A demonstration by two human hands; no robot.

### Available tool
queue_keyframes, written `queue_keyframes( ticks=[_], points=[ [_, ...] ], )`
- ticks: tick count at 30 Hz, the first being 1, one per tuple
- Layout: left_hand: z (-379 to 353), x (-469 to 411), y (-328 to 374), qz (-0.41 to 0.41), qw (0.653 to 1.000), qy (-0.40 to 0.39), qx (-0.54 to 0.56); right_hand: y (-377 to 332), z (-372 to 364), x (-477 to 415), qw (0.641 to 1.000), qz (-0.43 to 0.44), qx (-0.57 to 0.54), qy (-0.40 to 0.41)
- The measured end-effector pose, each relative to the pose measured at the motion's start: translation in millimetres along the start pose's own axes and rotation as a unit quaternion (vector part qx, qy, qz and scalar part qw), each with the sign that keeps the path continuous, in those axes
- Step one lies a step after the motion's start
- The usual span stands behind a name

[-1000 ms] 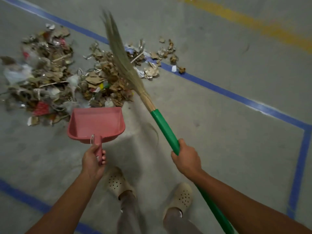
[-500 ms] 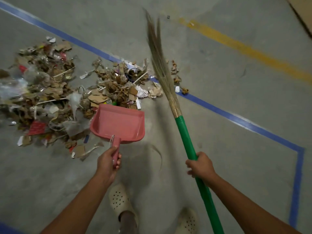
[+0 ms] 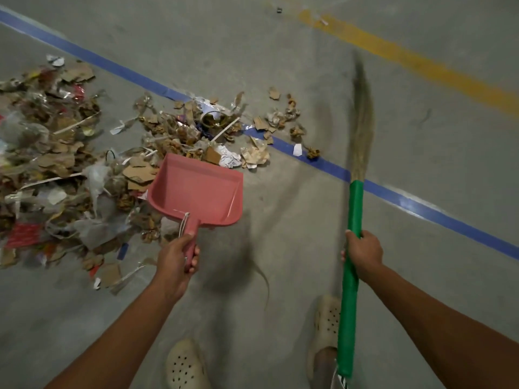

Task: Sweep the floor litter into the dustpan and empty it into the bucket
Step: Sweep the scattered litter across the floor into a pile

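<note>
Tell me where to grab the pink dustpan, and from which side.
Grip the dustpan by its short handle on the near edge, coming from the person's side. Its open mouth faces the litter, so only the rear is free; the left hand holds it there.

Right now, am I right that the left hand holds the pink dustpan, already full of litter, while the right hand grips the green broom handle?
Not quite: the head view shows the pink dustpan empty, beside the litter. The left hand does hold it, and the right hand grips the green broom handle.
</note>
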State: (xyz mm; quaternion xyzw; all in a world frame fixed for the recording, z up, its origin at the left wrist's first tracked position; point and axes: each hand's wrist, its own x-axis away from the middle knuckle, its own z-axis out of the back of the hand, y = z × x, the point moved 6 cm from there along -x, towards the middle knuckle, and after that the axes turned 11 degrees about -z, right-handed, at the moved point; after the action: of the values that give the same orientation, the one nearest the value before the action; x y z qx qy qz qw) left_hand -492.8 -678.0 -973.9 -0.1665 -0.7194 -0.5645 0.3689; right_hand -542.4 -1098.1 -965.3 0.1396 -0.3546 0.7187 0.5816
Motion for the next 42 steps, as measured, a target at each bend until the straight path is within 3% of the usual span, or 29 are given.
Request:
queue_keyframes(
  ticks=[4, 10, 18, 26, 31, 37, 42],
  points=[
    [-4, -15, -32, 0.003, 0.999, 0.033, 0.008, -11, -21, -49, 0.984, 0.064, 0.169, -0.013],
    [28, -9, -58, -0.014, 0.993, 0.108, 0.035, -54, -92, -27, 0.923, 0.208, 0.318, -0.063],
    [106, 4, -43, -0.027, 0.978, 0.184, 0.097, -109, -208, 83, 0.849, 0.329, 0.389, -0.138],
    [193, 27, -2, -0.030, 0.969, 0.215, 0.117, -123, -274, 202, 0.808, 0.377, 0.419, -0.174],
    [233, 49, 13, -0.024, 0.966, 0.228, 0.117, -115, -272, 256, 0.777, 0.415, 0.443, -0.166],
    [244, 76, 34, -0.020, 0.964, 0.235, 0.122, -100, -226, 296, 0.786, 0.444, 0.407, -0.136],
    [235, 91, 46, -0.024, 0.965, 0.226, 0.131, -96, -194, 307, 0.772, 0.464, 0.412, -0.138]
  ],
)
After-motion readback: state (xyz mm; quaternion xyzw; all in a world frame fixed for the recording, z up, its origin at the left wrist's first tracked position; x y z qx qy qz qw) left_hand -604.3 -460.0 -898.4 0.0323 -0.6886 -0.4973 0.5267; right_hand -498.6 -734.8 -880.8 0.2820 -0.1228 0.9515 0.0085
